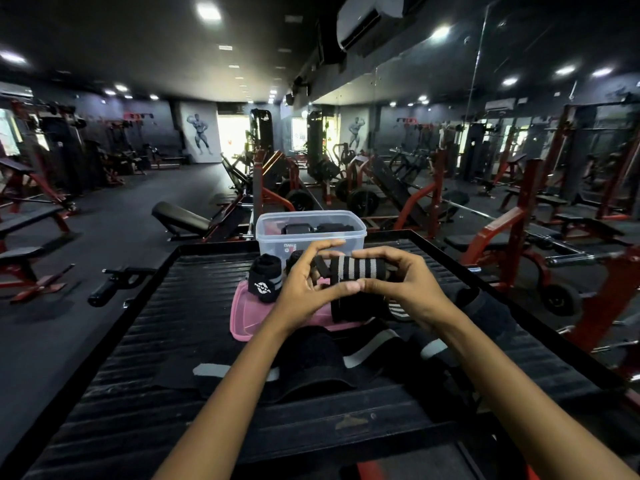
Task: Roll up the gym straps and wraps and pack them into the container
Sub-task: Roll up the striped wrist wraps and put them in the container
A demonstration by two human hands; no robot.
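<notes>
1. The desk (180, 306) is a dark ribbed platform with a raised black rim; it carries all the task's things, with gym machines and a mirrored wall behind it.
2. Unrolled wraps (311, 362), black with grey stripes, lie loose across the desk's middle, under the forearms.
3. The container (273, 230), a clear plastic tub, stands open at the desk's far edge; dark rolled pieces show inside it; small print on its front wall is too blurred to read.
4. The pink lid (242, 317) lies flat just in front of the container, partly covered by the rolls and the hands.
5. The striped wrap (356, 268), black with pale bands, is held above the lid as a roll lying sideways; its loose tail hangs down towards the lid.
6. The right hand (398, 275) grips the roll's right end, fingers curled over the top and thumb beneath.
7. The left hand (304, 282) pinches the roll's left end between thumb and curled fingers; the two thumbs meet under the roll.
8. The rolled wrap (265, 278) stands upright on the lid's left part, well apart from neither hand; its white label reads "NIVIA".
9. A second dark roll (294, 258) sits just beside it, mostly hidden by the left hand.
</notes>
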